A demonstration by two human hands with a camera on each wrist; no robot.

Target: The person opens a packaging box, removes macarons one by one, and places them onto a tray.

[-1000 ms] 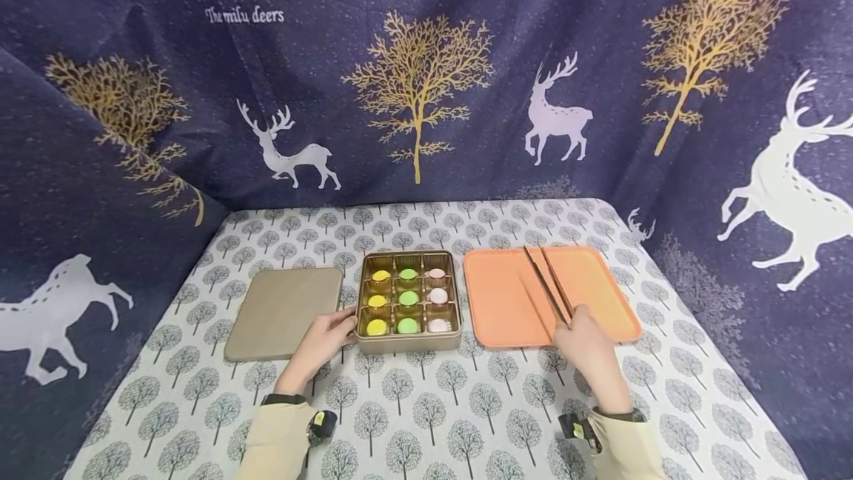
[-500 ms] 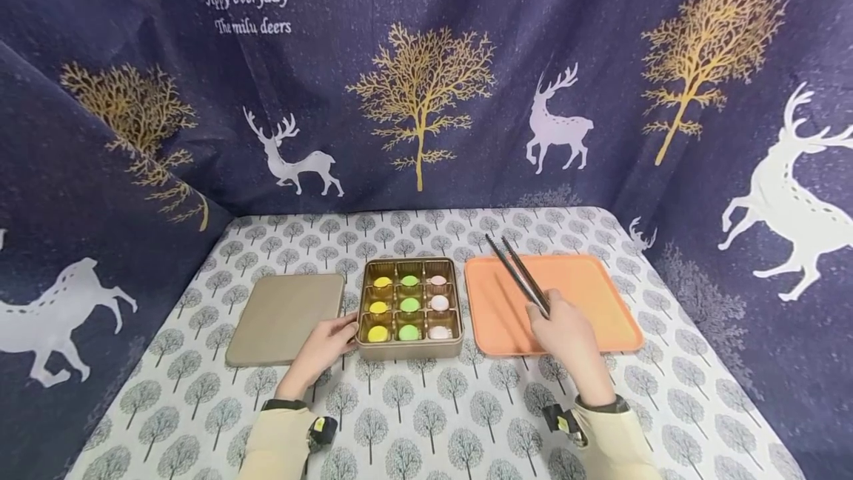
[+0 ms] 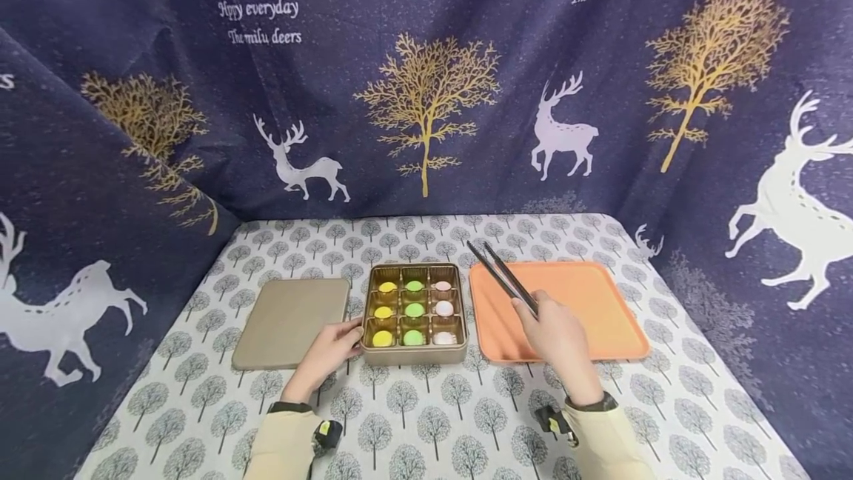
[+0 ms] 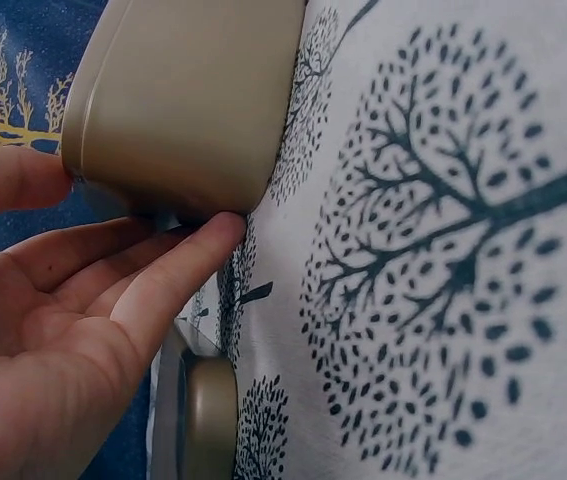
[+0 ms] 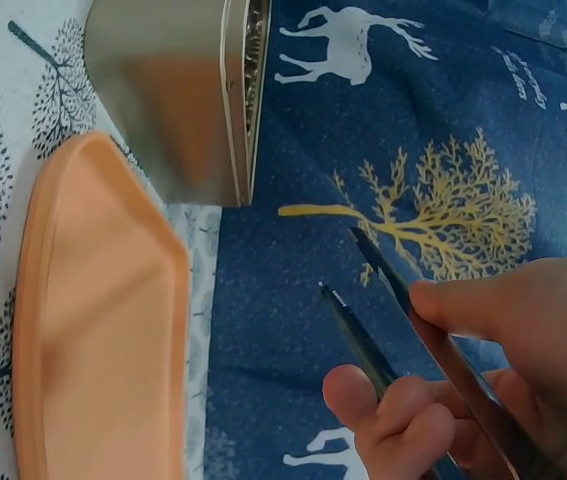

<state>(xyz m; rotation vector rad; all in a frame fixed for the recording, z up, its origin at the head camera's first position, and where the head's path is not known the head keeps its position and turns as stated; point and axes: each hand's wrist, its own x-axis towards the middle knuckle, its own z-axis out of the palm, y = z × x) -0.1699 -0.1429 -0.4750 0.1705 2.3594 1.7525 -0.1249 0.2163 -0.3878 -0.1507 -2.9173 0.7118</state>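
An open gold tin point(image 3: 415, 354) holds a brown divided insert with small round pieces: yellow point(image 3: 383, 312) in the left column, green point(image 3: 414, 310) in the middle, pale pink point(image 3: 444, 308) at right. My left hand point(image 3: 328, 354) rests against the tin's left side; in the left wrist view its thumb touches near the rim and fingertips point(image 4: 225, 232) lie along the wall. Over the orange tray point(image 3: 586, 310), my right hand point(image 3: 554, 328) holds long dark tweezers point(image 3: 503, 276). Their tips are apart with nothing between them, pointing toward the back left, above the tray's left edge.
Left of the tin lies a flat gold lid point(image 3: 293, 321). The tray shows no items on it. A tree-patterned cloth point(image 3: 433, 421) covers the table, and a dark blue curtain point(image 3: 320, 87) with deer and trees hangs behind.
My right hand has moved left with the tweezers, from over the tray's middle toward the tin, and their tips have swung left. The left hand stays at the tin; the head view has shifted slightly.
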